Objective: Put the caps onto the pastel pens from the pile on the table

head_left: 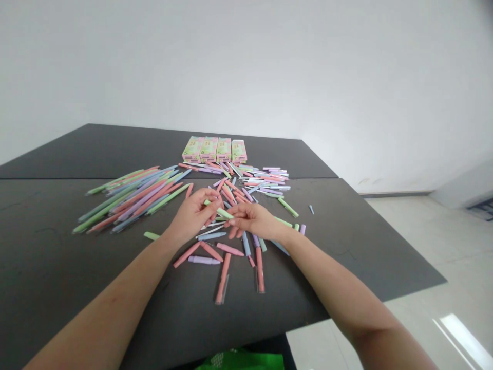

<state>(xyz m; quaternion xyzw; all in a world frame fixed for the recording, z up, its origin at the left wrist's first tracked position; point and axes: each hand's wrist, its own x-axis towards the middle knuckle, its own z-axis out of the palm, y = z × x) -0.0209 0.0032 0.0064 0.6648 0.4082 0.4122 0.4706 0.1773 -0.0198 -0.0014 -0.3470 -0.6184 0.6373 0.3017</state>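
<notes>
A light green pen part (221,210) is held between my two hands above the middle of the table. My left hand (197,209) pinches its far-left end, and the fingers of my right hand (249,218) close on the other end. Whether it is a barrel alone or a fuller pen, I cannot tell. Just under the hands lie thin white refills (215,226) and a blue pen part (211,236). Nearer to me are pink tubes (223,277), a purple piece (204,260) and several short pink pieces (187,254).
Long pastel pens (134,200) are heaped at the left. Behind my hands, loose pen parts and refills (265,180) spread to the right. Four-sided cartons (211,149) stand in a row at the back of the black table (308,293). A small blue piece (311,209) lies far right.
</notes>
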